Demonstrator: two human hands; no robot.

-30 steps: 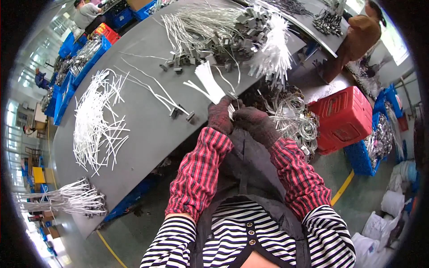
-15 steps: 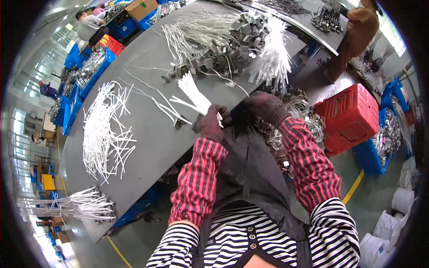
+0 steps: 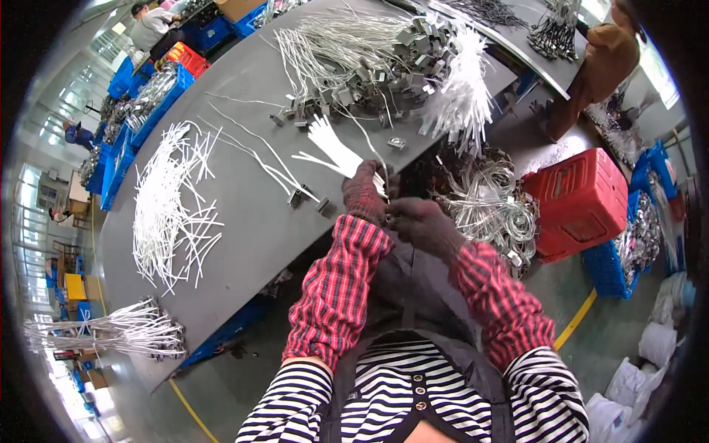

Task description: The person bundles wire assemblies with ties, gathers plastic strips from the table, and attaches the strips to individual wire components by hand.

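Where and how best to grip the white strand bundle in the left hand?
Probably around the exposed middle of the white strand bundle, just beyond the left hand, coming from the table's far left side. The strands run packed together there, while their far tips splay; the left hand and right hand crowd the near end.

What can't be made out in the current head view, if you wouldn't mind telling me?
- White tubes, head view: the gripped stretch is hidden by the gloved left hand.
- Right hand, head view: anything at its fingertips is too small and dark to identify.
- Cardboard box, head view: cut off by the upper edge.
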